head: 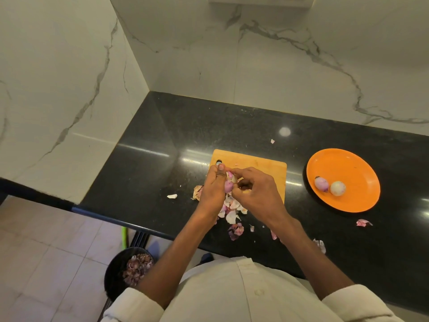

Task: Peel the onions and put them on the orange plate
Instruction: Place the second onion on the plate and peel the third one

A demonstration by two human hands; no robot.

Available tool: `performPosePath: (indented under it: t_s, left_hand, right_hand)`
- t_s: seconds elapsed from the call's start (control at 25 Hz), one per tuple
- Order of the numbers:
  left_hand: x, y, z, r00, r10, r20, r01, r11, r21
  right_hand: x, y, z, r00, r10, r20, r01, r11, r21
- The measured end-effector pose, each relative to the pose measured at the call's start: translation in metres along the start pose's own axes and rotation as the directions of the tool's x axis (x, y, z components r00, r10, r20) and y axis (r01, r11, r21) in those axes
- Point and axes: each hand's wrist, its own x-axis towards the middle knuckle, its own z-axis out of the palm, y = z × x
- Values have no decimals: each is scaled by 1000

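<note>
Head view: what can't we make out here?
- Onion: mostly covered by left hand and right hand; how much skin remains is unclear.
- Board: near part hidden by hands and peels.
- Bin on the floor: partly behind the left arm.

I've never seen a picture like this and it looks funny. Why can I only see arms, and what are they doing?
The camera sits on a person's head and looks down, so you see only their arms and shirt. There is no machine here, just two bare hands.

The left hand holds a small onion over a wooden board. The right hand pinches a bit of its skin to pull it off.

Loose peels lie on the black counter. To the right is an orange plate with two peeled onions on it. Down on the floor stands a black bin with more peels in it.
</note>
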Motion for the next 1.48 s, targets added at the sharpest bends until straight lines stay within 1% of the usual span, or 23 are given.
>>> performPosePath:
  t_s: [0.08,0.28,0.36,0.44,0.56,0.72,0.88,1.0,1.16,1.24,1.32,1.36,1.44,1.48]
  left_hand:
    - [-2,-1,1,1000,15,6,-15,1000,-3]
    - [-2,-4,-4,1000,-5,-5,5,999,-34]
    - [-3,-4,-5,1000,-19,-2,19,999,-47]
    - [-5,-2,-5,999,-42,-6,41,996,-85]
    - [-8,3,-3,998,-62,-14,60,992,-115]
    - [-9,4,0,999,-54,-5,53,992,-117]
    - [-9,5,4,999,-39,-27,37,997,-63]
    - [-9,2,9,999,-45,-31,42,996,-82]
    - [-11,2,12,999,-38,-32,34,994,-107]
    - [-12,3,14,999,-33,-39,29,994,-103]
    - [-12,1,15,998,-27,-50,21,993,-113]
    - [-12,1,15,998,-28,-53,21,992,-122]
    - [-13,0,14,999,-33,-40,27,991,-134]
    - [-12,1,13,999,-27,-30,22,990,-143]
  right_hand:
    - [0,-1,0,1000,-11,0,11,1000,4]
    - [-1,3,-6,992,113,49,-119,979,163]
    - [-2,2,-10,988,108,110,-132,960,247]
    - [-5,-1,-10,988,90,126,-122,954,274]
    - [-5,-3,-10,994,74,83,-92,966,241]
    - [-5,-3,-10,999,-2,41,-4,987,162]
    - [-5,-7,-1,999,45,-21,-43,996,80]
    - [-4,-9,3,995,83,-58,-81,996,38]
    - [-3,-10,2,988,145,-62,-140,987,80]
    - [-3,-10,2,986,150,-70,-144,986,86]
    - [-3,-11,1,982,170,-79,-159,979,127]
    - [-2,-11,1,973,212,-86,-194,964,181]
    - [-1,-9,-3,937,341,-81,-297,896,330]
    - [-1,-7,-6,919,390,-56,-334,847,415]
